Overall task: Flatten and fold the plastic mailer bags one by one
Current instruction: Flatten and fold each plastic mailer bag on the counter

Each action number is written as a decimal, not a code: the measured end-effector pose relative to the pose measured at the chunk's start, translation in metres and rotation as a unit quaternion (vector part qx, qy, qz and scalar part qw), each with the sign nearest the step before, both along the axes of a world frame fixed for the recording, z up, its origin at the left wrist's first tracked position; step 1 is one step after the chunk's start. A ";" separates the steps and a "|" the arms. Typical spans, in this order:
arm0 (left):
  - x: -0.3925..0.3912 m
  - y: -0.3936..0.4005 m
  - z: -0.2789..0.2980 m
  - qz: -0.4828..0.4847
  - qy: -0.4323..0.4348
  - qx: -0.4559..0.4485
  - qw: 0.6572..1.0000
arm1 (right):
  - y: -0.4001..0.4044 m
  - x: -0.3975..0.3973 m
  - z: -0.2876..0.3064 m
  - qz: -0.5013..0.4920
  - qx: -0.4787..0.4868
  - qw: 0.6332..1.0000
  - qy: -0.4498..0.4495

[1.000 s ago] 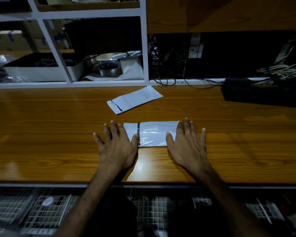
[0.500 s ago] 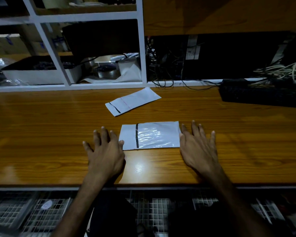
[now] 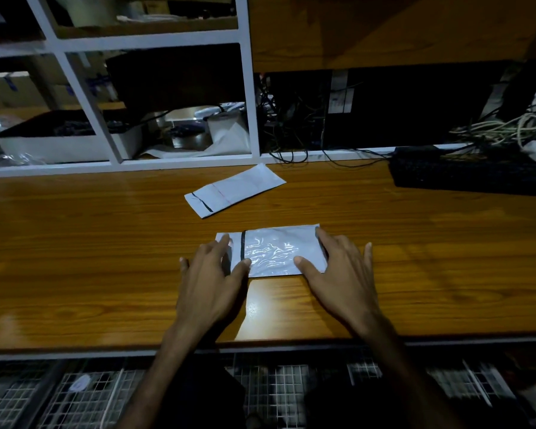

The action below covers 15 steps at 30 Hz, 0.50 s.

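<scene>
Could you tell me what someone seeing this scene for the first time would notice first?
Probably the shiny white mailer bag lying near the front of the wooden table, with the left hand resting flat on its left end and the right hand on its right end. Just behind it lies a second mailer bag, slanted and untouched. At the far right sits a black keyboard below a tangle of cables.

Wooden table (image 3: 75,258), white shelving (image 3: 248,97), black keyboard (image 3: 471,176), tangled cables (image 3: 505,128)
</scene>
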<state>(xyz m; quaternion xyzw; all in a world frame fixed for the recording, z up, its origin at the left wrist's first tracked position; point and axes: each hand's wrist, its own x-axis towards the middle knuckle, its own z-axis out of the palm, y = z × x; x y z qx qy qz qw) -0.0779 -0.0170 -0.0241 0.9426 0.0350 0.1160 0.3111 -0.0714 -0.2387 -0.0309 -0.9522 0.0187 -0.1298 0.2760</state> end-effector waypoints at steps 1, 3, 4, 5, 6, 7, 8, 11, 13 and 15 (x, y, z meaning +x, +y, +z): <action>0.001 -0.003 -0.001 0.005 -0.003 -0.023 1.000 | 0.002 0.000 -0.001 -0.003 0.042 0.999 -0.004; 0.003 -0.008 -0.002 0.010 -0.003 -0.056 0.998 | 0.007 0.000 -0.001 -0.007 0.142 0.990 -0.018; 0.003 -0.010 -0.002 0.008 -0.003 -0.062 0.998 | 0.010 0.000 0.000 -0.009 0.187 0.982 -0.029; 0.004 -0.012 -0.002 0.002 -0.006 -0.066 0.998 | 0.012 0.001 0.003 -0.016 0.229 0.972 -0.041; 0.004 -0.014 -0.001 -0.006 -0.009 -0.071 0.997 | 0.014 0.002 0.005 -0.026 0.271 0.961 -0.046; 0.004 -0.015 -0.001 -0.014 -0.015 -0.077 0.997 | 0.016 0.004 0.009 -0.031 0.313 0.948 -0.040; 0.004 -0.016 -0.001 -0.023 -0.020 -0.082 0.996 | 0.017 0.005 0.012 -0.027 0.351 0.936 -0.028; 0.006 -0.016 -0.002 -0.048 -0.031 -0.099 0.993 | 0.016 0.003 0.021 0.032 0.389 0.921 -0.005; 0.007 -0.019 0.000 -0.061 -0.039 -0.132 0.989 | 0.008 -0.006 0.030 0.075 0.358 0.931 -0.013; 0.008 -0.027 0.004 -0.066 -0.046 -0.177 0.981 | -0.005 -0.018 0.039 0.094 0.325 0.940 -0.036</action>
